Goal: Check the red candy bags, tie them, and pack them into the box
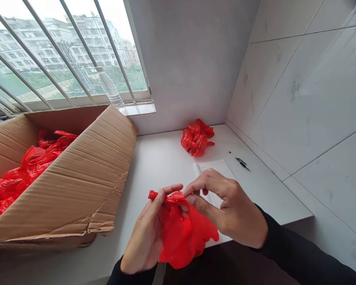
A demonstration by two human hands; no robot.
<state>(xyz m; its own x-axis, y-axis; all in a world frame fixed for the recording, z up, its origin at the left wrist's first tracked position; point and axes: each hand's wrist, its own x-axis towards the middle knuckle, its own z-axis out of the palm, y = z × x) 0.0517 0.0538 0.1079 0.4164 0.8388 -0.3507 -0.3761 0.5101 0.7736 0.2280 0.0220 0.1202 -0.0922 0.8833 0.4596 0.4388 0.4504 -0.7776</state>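
Observation:
Between my two hands hangs a red plastic bag [182, 233], over the front edge of the white table. My left hand [148, 231] grips the bag's gathered top, thumb in front and a finger stretched out along it. With thumb and forefinger, my right hand [225, 202] pinches the top near its right end. The bag's lower part falls loose and crumpled. Behind my right hand lies an open notebook [218, 168], partly covered by that hand.
On the left stands an open cardboard box [77, 186] full of red plastic bags [26, 170]. A crumpled red bundle [197, 136] sits at the table's back. Right of the notebook lie a pen [243, 163] and its cap. A clear bottle [111, 89] stands on the sill by the barred window.

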